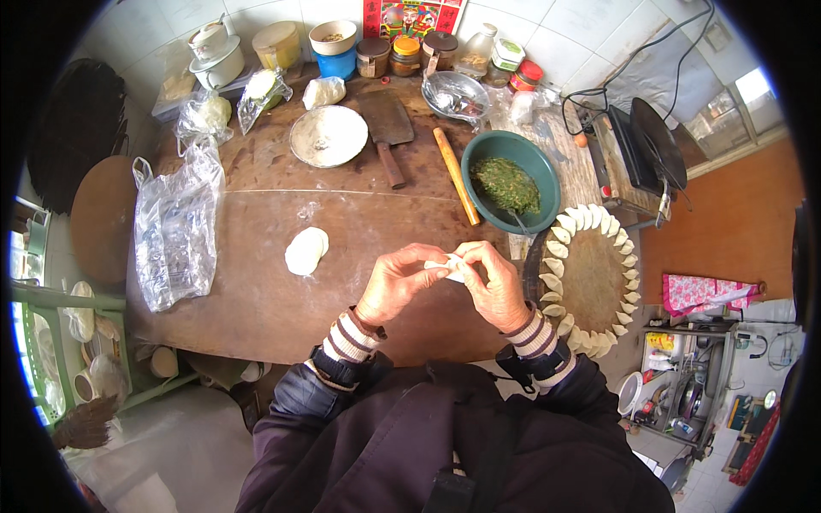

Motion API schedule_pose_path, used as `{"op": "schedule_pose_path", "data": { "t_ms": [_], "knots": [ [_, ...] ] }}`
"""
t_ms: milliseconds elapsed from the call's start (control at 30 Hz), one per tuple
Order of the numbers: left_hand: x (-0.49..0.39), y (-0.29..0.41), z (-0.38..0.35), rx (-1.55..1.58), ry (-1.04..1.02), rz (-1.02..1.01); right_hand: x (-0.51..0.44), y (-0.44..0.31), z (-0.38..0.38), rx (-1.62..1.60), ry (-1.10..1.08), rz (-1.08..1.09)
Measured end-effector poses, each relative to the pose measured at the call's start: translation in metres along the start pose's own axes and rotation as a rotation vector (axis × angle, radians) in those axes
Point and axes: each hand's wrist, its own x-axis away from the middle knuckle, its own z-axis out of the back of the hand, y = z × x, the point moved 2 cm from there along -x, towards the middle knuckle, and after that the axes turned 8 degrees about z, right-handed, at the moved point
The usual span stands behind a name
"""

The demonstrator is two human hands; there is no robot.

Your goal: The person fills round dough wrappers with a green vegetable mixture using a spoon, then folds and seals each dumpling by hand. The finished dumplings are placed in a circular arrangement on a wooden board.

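Note:
My left hand and my right hand pinch a dumpling between their fingertips, above the wooden table near its front edge. Only a little white dough shows; the rest is behind my fingers. To the left lies a small stack of round dough wrappers. A green plastic basin beyond my right hand holds chopped green filling with a spoon in it. At the right, folded dumplings form a ring along the rim of a round wooden board.
A rolling pin lies beside the basin. Farther back are a cleaver and a white bowl. A clear plastic bag covers the table's left side. Jars and a metal bowl stand along the tiled wall.

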Motion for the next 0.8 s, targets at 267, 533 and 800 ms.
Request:
{"op": "schedule_pose_path", "data": {
  "t_ms": [267, 533, 800],
  "knots": [
    [0.004, 0.01, 0.006, -0.06, 0.137, -0.005, -0.003, -0.003, -0.005, 0.014, -0.013, 0.024],
    [0.011, 0.015, 0.01, -0.125, 0.18, -0.056, -0.01, -0.005, -0.015, 0.017, -0.064, -0.027],
    [0.017, 0.015, 0.014, -0.028, 0.214, -0.045, -0.019, -0.016, -0.021, 0.057, -0.07, 0.084]
  ]
}}
